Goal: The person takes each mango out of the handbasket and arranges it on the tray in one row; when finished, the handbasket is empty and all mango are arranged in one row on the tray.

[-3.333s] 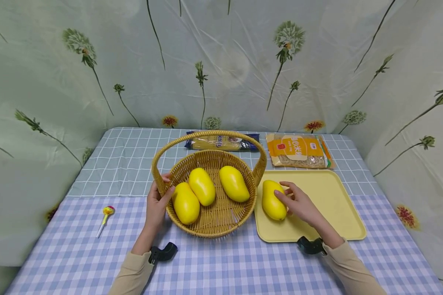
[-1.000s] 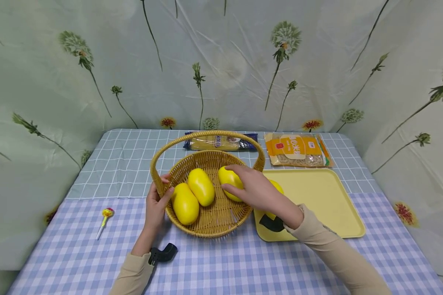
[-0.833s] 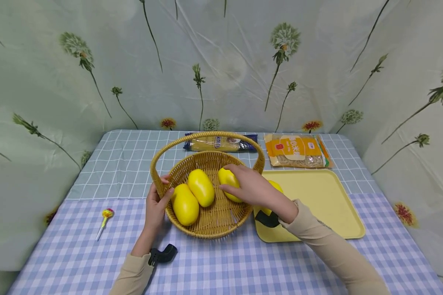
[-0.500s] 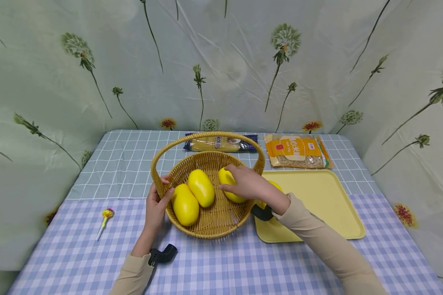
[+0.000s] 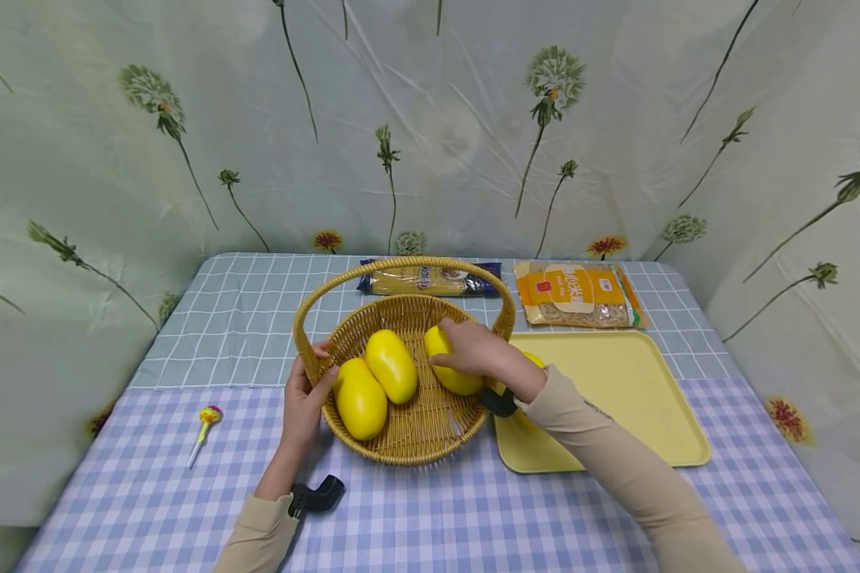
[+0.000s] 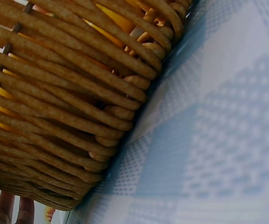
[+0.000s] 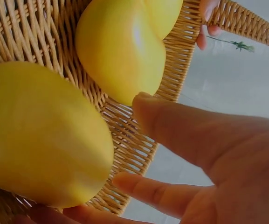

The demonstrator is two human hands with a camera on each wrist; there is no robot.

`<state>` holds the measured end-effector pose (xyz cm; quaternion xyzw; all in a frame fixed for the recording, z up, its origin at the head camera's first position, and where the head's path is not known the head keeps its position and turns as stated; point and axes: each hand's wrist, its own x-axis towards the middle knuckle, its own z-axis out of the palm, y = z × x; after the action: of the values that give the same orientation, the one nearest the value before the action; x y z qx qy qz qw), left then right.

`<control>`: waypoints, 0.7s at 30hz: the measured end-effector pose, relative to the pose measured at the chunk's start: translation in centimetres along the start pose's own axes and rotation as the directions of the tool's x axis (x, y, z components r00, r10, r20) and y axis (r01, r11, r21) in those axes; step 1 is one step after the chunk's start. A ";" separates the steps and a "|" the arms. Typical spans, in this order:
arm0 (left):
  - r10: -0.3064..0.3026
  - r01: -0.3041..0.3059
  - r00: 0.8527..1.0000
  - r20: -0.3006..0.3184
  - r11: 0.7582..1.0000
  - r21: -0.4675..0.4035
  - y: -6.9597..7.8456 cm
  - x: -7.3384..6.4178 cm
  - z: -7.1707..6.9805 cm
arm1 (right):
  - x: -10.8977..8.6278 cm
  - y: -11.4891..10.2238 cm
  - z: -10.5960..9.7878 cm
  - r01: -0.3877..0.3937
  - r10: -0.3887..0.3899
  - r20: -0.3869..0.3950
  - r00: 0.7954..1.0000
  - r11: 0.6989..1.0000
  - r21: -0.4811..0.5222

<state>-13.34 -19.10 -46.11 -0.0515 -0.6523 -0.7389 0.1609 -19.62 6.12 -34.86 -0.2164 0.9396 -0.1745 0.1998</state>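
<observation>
My left hand (image 5: 302,398) grips the wicker basket (image 5: 408,458) at its left side, by the foot of the handle. Three yellow mangoes lie inside: the left mango (image 5: 361,399), the middle mango (image 5: 391,368) and the right mango (image 5: 440,362). Over the right one reaches my right hand (image 5: 476,352). In the right wrist view its fingertips are right at that mango (image 7: 41,135), some partly hidden behind it, while the thumb stands off from it. A fourth mango (image 5: 533,360) sits on the yellow tray (image 5: 631,398), mostly hidden by the right wrist and sleeve.
Behind the basket lies a packet of pasta (image 5: 430,280) in blue and yellow wrapping. An orange food packet (image 5: 580,294) is behind the tray. On the left of the checked cloth (image 5: 416,517) lies a lollipop (image 5: 204,434).
My right hand has left the mango on the tray and moved left, over the right mango in the basket. Its wrist has since shifted further left. The left hand keeps its place.
</observation>
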 end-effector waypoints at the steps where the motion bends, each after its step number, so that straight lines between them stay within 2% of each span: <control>1: 0.000 0.000 1.000 0.000 1.000 -0.001 0.0 0.0 0.0 | 0.1 0.0 0.0 0.000 0.000 -0.003 1.000 1.000 -0.004; 11: 0.029 -0.029 1.000 0.009 1.000 0.008 0.0 -0.2 0.0 | 0.8 0.4 0.8 0.040 -0.042 -0.034 0.999 0.998 -0.050; 21: 0.014 -0.014 1.000 0.000 1.000 0.017 0.1 -0.2 0.1 | 1.0 0.3 1.0 0.025 -0.025 -0.010 1.000 0.999 -0.031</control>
<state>-13.15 -19.02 -46.05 -0.0545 -0.6581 -0.7323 0.1666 -20.09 5.66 -36.18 -0.2302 0.9404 -0.1635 0.1895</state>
